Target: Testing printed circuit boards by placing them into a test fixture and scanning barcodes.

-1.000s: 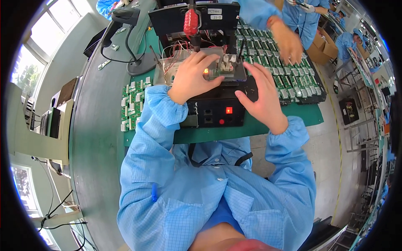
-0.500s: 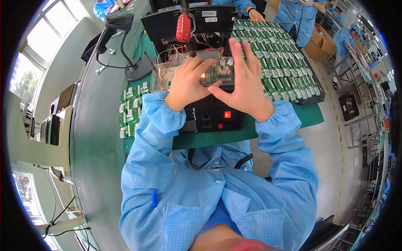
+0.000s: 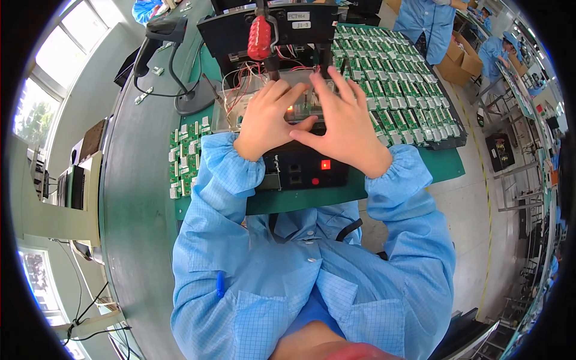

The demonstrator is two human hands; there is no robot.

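In front of me stands a black test fixture [image 3: 282,159] with a clear plastic plate [image 3: 297,77], thin red and white wires and a toggle clamp with a red handle [image 3: 259,37]. My left hand [image 3: 269,117] is over the left part of the plate, its fingers bent forward and thumb apart. My right hand [image 3: 351,126] is over the right part, fingers spread and thumb reaching to the left thumb. A small orange light glows between the hands. I see nothing held in either hand; what lies under the fingertips is mostly hidden.
Rows of green circuit boards [image 3: 399,90] cover a black tray on the right. More boards [image 3: 187,150] lie at the left. A barcode scanner [image 3: 159,45] on a stand is at the far left. Co-workers in blue smocks [image 3: 426,27] stand beyond the tray.
My right hand has come down and left over the plate, its fingers lower and more bent. The left hand has barely moved. A co-worker's hand at the tray's far edge is gone from view.
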